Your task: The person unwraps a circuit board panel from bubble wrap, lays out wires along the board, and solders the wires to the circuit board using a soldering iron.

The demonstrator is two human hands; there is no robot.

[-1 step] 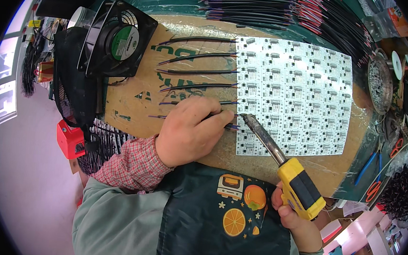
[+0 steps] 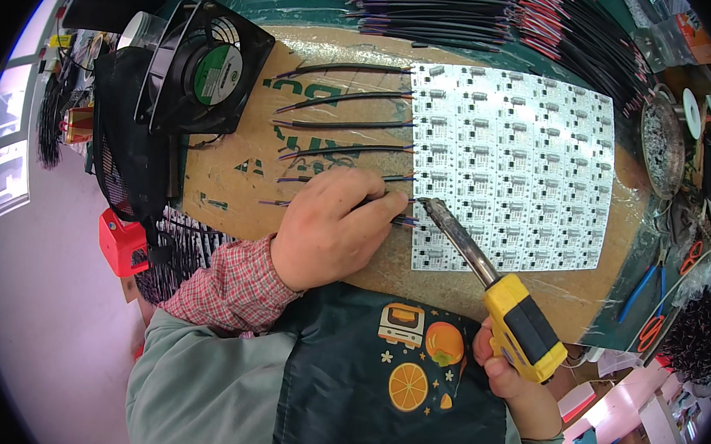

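Note:
My right hand (image 2: pixel 510 374) grips the yellow and black handle of a soldering iron (image 2: pixel 509 305). The iron's dark tip rests at the left edge of a white circuit board panel (image 2: pixel 514 176), which is covered in repeated rows of small components. Beside that tip, my left hand (image 2: pixel 334 229) is closed, its finger and thumb pinching a thin dark wire (image 2: pixel 410 200) against the edge; most of this wire is hidden under the hand. Above it, several black sheathed wires (image 2: pixel 351 124) stretch leftward from the same edge. Another wire end (image 2: pixel 406 221) shows just below the fingertips.
A brown board (image 2: pixel 233 183) lies beneath the panel. At the left stands a black fan (image 2: pixel 208 73). Bundles of black wires (image 2: pixel 435 11) lie along the back. To the right are a round metal dish (image 2: pixel 660 146), a solder spool (image 2: pixel 691 113), blue-handled pliers (image 2: pixel 641 290) and orange-handled scissors (image 2: pixel 651 333).

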